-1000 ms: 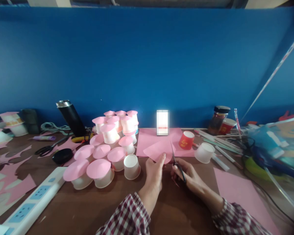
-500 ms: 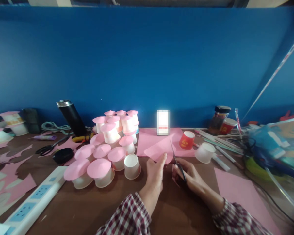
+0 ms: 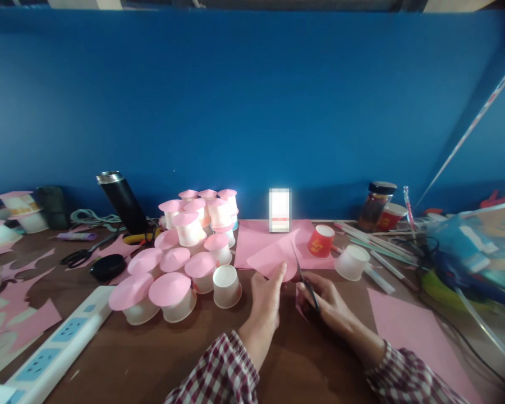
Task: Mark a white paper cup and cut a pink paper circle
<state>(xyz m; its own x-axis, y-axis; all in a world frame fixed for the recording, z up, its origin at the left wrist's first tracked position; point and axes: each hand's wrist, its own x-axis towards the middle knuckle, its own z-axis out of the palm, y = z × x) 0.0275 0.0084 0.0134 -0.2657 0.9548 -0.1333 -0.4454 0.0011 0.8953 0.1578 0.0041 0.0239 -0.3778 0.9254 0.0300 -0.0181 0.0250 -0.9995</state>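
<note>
With your left hand (image 3: 266, 297) pinching the pink paper piece (image 3: 273, 259) just above the table's (image 3: 122, 359) near middle and right hand (image 3: 326, 306) curled through the scissors (image 3: 305, 280), rotate the paper into the blades, keeping each snip short.

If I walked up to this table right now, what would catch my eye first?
Probably the heap of pink-topped paper cups left of centre, bright against the blue wall. Just beside it, the left hand holds a pink paper piece while the right hand works scissors into it.
</note>
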